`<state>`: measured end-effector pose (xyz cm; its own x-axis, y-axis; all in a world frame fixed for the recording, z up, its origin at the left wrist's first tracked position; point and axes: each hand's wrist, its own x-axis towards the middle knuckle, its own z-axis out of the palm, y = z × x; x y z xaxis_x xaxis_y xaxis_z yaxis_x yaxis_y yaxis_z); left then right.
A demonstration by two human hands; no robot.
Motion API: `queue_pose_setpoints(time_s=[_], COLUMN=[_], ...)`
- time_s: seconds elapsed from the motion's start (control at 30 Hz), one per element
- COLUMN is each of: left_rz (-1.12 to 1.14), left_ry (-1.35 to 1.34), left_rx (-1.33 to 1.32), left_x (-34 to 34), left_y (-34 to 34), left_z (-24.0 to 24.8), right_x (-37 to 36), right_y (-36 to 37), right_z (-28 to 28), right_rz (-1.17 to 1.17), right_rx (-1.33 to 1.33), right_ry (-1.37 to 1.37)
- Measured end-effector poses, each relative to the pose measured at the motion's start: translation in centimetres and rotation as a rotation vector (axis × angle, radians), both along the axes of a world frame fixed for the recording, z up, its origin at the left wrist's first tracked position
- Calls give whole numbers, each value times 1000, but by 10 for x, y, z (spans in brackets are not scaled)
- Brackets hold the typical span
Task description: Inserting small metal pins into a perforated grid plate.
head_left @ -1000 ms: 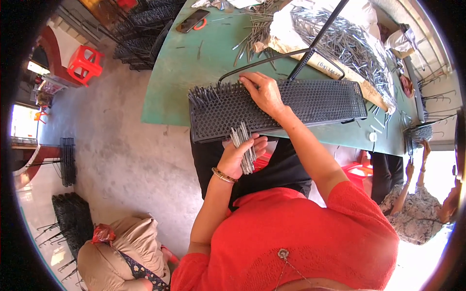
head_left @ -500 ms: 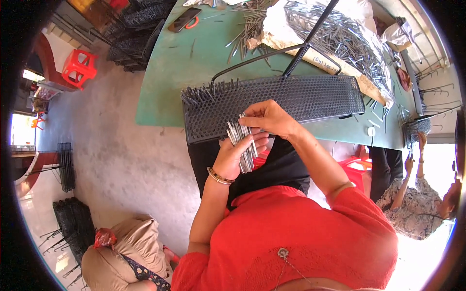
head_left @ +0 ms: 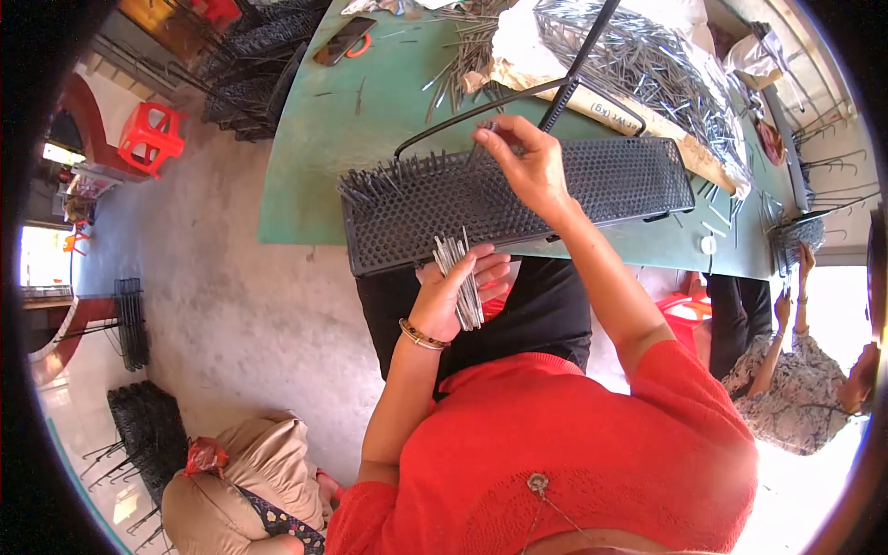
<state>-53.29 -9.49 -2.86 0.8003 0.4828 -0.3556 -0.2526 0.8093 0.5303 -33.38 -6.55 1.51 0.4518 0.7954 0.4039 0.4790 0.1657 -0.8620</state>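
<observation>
Green table [head_left: 310, 185] ahead; my left hand [head_left: 440, 301] clasps metal rods [head_left: 470, 303], likely stiff, best held mid-length; my right hand [head_left: 534, 171] seems pinched on one.

A red plastic stool [head_left: 149, 136] stands on the grey floor [head_left: 240, 305]. A flat black phone [head_left: 343, 41] lies beside an orange loop [head_left: 367, 43].

1. Daylight makes the scene bright; the lower right of the frame burns out to white.
2. A smaller white glare sits at the left edge.
3. The metal pins [head_left: 638, 79] heaped at upper right glint; the dark racks [head_left: 250, 88] at upper left sink into shadow.
4. The black tray [head_left: 444, 217], mid-frame, looks fairly sharp; details near the rim soften.
5. Fisheye distortion curves lines toward the rim; the corners are black.
</observation>
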Motion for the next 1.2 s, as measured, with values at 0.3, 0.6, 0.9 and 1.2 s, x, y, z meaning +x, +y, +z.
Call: queue_pose_setpoints(time_s=[0.3, 0.6, 0.9, 1.2], left_rz=[-34, -62, -40, -31], left_ry=[13, -1, 6, 20], left_rx=[-91, -140, -132, -139], left_x=[-4, -2, -4, -5], left_y=[-3, -2, -2, -3], left_z=[-3, -6, -10, -13], right_x=[3, -1, 2, 7], right_y=[24, 25, 18, 19], right_z=[-21, -23, -17, -15], right_rz=[49, 36, 49, 85], right_rx=[100, 101, 71, 92], right_ry=[-162, -135, -201, -244])
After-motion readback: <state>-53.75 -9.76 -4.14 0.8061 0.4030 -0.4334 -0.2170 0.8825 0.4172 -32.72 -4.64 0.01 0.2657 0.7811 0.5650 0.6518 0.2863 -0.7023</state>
